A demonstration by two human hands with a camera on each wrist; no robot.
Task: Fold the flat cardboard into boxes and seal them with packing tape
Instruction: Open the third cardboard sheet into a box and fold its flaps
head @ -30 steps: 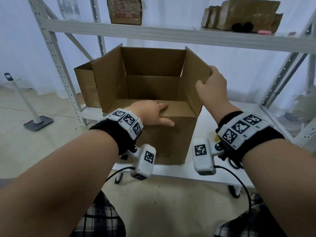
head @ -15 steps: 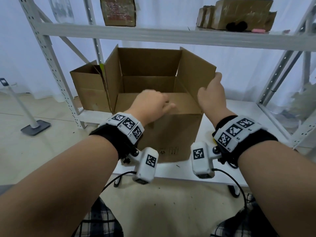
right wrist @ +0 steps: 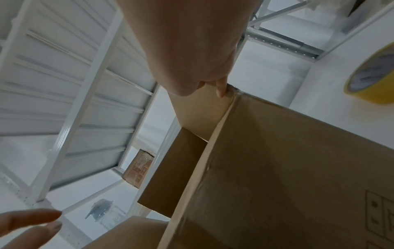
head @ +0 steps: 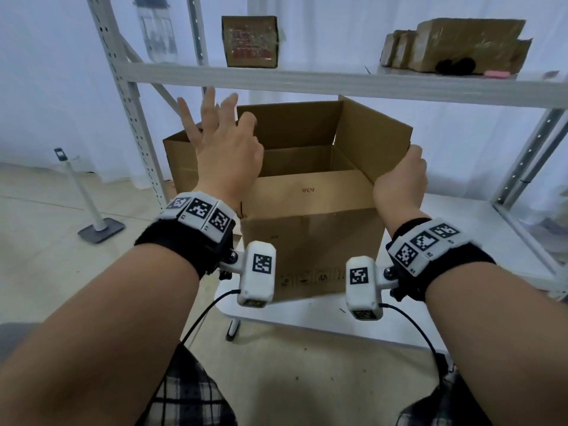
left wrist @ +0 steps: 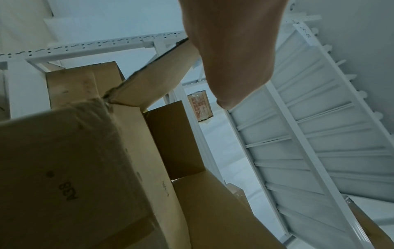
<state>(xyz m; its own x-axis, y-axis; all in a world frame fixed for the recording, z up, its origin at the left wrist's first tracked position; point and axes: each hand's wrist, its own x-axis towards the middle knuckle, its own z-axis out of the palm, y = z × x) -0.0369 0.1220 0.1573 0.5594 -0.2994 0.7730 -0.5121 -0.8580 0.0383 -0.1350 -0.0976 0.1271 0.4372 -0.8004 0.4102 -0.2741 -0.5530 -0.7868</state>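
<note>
**Box open on the table, one flap in hand**

A tall white metal shelving rack (head: 196,73) is standing behind everything, with a few taped brown parcels (head: 250,41) sitting on its upper shelf. In front of it a white table (head: 461,229) is carrying the big open brown cardboard box (head: 310,241), which is resting upright near the table's front edge with its near flap folded down flat, the far flap and the right flap (head: 373,139) standing up. A second, smaller open brown cardboard box (head: 179,161) is sitting just behind it to the left, on the rack's low shelf.

The person's right hand (head: 401,182) is gripping the near edge of the right flap, fingers curled together over the cardboard; in the right wrist view a fingertip is pressing on the flap at the box's corner. The left hand (head: 226,155) is hovering above the box's left side, fingers straight and spread wide, holding nothing; whether it is touching the left flap I cannot tell.

A roll of yellow packing tape (right wrist: 375,75) is lying on the table to the right of the box, showing only in the right wrist view.
</note>
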